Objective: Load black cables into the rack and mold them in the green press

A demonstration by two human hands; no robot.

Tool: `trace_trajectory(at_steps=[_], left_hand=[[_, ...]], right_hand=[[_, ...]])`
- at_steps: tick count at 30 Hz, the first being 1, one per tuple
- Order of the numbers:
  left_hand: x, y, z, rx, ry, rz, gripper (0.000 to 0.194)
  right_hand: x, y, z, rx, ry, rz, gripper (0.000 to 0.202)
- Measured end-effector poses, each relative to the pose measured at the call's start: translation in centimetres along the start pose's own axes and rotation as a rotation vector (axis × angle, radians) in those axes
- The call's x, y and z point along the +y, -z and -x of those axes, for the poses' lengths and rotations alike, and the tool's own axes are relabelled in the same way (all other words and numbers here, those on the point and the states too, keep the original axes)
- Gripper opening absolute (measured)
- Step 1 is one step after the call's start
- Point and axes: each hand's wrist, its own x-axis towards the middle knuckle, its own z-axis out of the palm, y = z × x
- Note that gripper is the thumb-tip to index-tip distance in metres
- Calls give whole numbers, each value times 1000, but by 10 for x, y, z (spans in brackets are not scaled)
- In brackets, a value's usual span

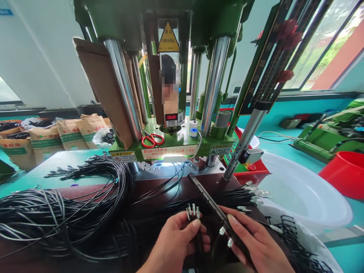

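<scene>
Fingers of the left hand (184,237) are pinching black cables with silvery metal ends (193,212); the right hand's (250,237) are closing around a long dark slotted bar (209,199).

Walls (51,57) pale, whitish; blue sign (5,11) high in the left corner. Teal band low on the right wall, dark ledge above it. Windows (321,49) at right, dark frames, daylight, greenery and a salmon slant outside; a bright pane (7,93) far left. Floor (352,216) teal. Brown sacks (71,134), green-striped, in a row at left. Green machine (324,132) at right, red tub (345,174) near it. Table (162,184) dark, glossy; lamp (174,159) glowing white above.
</scene>
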Motion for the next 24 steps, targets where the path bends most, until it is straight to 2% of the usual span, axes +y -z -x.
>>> trace_trajectory(at_steps=[7, 10, 15, 19, 24], left_hand=[[-1, -6, -3, -4, -29, -91, 38], [-2, -9, -5, -13, -63, -142, 32], [-3, -10, -7, 45, -71, -236, 19], [-5, -9, -8, -7, -74, -297, 14], [-6, -10, -8, -68, -48, -275, 21]], right_hand=[[0, -1, -4, -46, 21, 93, 61], [-2, 0, -3, -78, 29, 114, 60], [-2, 1, -3, -74, 34, 122, 56], [-4, 1, -3, -86, 48, 128, 54], [-7, -1, -2, -84, 61, 144, 56]])
